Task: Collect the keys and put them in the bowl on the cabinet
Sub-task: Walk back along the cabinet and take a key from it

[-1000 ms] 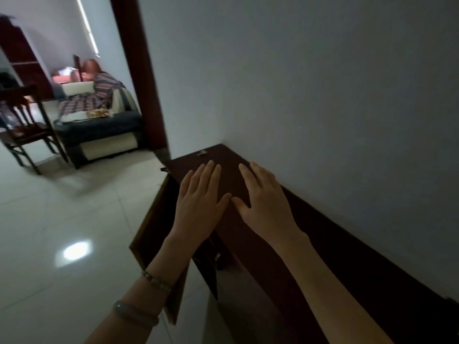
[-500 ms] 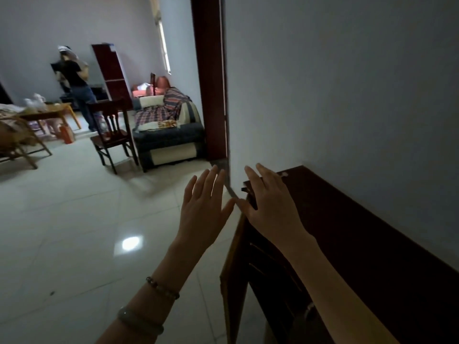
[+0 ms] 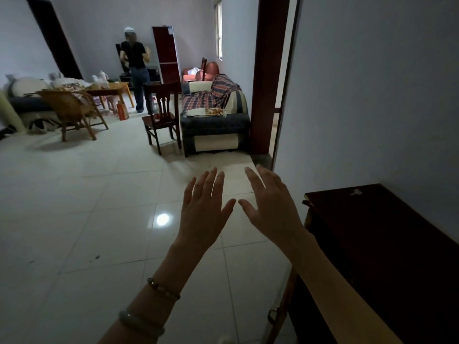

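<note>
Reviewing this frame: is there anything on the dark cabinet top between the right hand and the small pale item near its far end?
Nothing visible. The right hand hangs open over the floor, left of the cabinet. The cabinet top up to the small pale item shows bare; whether that item is keys cannot be told.

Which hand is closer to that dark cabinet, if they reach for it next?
The right hand, probably: it hovers open just beside the dark cabinet on that side. The left hand, also open and empty, hangs over the floor tiles, farther away.
</note>
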`<act>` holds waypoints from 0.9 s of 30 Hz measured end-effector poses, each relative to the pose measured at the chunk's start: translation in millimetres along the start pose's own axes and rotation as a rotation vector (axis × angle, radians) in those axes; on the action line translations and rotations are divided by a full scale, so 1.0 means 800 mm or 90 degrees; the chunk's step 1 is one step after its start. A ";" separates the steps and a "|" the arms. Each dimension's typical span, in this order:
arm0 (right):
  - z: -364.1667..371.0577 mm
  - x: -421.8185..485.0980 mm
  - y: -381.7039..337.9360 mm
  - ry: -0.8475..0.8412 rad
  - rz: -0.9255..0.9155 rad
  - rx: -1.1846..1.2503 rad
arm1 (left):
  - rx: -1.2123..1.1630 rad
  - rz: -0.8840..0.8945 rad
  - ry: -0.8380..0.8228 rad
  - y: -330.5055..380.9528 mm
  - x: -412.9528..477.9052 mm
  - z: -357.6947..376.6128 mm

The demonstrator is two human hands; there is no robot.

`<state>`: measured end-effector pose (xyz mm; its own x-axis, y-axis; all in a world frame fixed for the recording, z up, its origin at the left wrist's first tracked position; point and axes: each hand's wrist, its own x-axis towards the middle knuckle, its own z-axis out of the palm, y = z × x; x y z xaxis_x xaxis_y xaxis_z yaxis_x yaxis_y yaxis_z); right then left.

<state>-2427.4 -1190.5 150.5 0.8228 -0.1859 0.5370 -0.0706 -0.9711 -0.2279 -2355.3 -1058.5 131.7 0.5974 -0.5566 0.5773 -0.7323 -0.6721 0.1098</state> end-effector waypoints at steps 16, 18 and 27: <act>0.155 0.178 0.047 -0.049 0.052 0.023 | 0.013 -0.008 -0.051 -0.140 0.150 0.119; 0.166 0.194 0.053 -0.059 0.061 0.019 | 0.005 -0.010 -0.061 -0.151 0.165 0.131; 0.209 0.242 0.074 -0.093 0.104 -0.017 | -0.034 0.004 -0.118 -0.191 0.214 0.188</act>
<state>-2177.5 -1259.1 105.2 0.8724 -0.3190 0.3704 -0.2229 -0.9340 -0.2794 -2092.0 -1124.6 91.6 0.6395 -0.6443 0.4193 -0.7491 -0.6448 0.1518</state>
